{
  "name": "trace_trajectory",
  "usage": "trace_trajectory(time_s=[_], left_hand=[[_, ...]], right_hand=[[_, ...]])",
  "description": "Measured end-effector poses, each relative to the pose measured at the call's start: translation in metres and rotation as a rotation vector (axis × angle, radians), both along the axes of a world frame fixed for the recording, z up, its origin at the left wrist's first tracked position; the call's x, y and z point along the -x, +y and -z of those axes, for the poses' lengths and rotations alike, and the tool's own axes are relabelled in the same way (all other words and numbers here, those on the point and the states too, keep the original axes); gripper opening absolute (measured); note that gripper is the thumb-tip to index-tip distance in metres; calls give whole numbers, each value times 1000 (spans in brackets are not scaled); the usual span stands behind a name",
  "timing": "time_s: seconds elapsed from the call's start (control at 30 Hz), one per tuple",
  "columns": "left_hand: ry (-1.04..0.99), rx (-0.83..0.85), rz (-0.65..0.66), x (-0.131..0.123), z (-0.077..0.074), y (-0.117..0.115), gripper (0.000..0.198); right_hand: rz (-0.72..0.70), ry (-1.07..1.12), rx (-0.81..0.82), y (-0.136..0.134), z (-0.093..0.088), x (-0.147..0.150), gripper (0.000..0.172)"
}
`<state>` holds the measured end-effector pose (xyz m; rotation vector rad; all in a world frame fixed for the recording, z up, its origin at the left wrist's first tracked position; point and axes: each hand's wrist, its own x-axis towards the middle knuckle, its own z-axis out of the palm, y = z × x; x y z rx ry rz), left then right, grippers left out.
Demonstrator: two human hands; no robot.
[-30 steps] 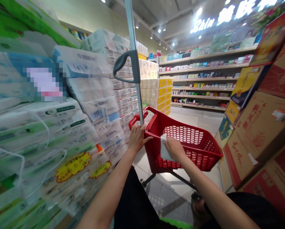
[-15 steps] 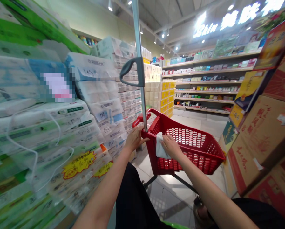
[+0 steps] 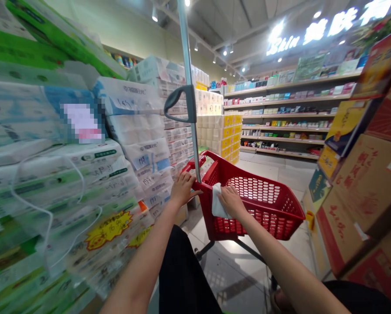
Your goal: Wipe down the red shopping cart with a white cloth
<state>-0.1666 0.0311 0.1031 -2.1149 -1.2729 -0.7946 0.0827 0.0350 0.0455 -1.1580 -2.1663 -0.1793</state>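
Observation:
A red plastic shopping cart (image 3: 263, 208) with perforated basket walls stands in front of me. My left hand (image 3: 181, 189) is closed over the cart's near left corner, beside the handle, its thumb pointing along the rim. With my right hand (image 3: 231, 201) I press a white cloth (image 3: 219, 205) flat against the basket's near side, just below the rim. The palm and part of the cloth are hidden behind the fingers. From the cart's left end rises a metal pole (image 3: 189, 56) bearing a grey loop handle (image 3: 181, 104).
Stacked tissue packs (image 3: 133, 126) fill the left side, with a white cable (image 3: 51, 218) hanging over them. Cardboard boxes (image 3: 362, 187) are piled close on the right. Behind the cart run shelves (image 3: 280, 115) of small goods. Tiled floor (image 3: 221, 266) lies under the cart.
The cart's far end has shifted slightly left, away from the boxes. My right hand and the cloth have moved a little left with it. Both hands keep their hold.

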Motion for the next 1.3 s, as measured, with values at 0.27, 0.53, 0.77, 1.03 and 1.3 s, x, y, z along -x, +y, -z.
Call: trace_trajectory(time_s=[0.27,0.53,0.77,1.03,1.3], left_hand=[[-22,14,-19,-29,1,-10,40],[-30,7,1,-40,-1,-20,44],[-8,-6,-33,-46,0,-25,46],[-21,-15,-31,-58,5,-28,44],[48,-4,-18,-73,0,-30,37]], right_hand=[[10,181,-33,-2,-23,56,46],[31,124,-13,-4,-5,-10,45],[115,268,107,-9,-7,-8,49],[110,408,160,-22,-42,44,53],[-16,795,90,8,-103,52,53]])
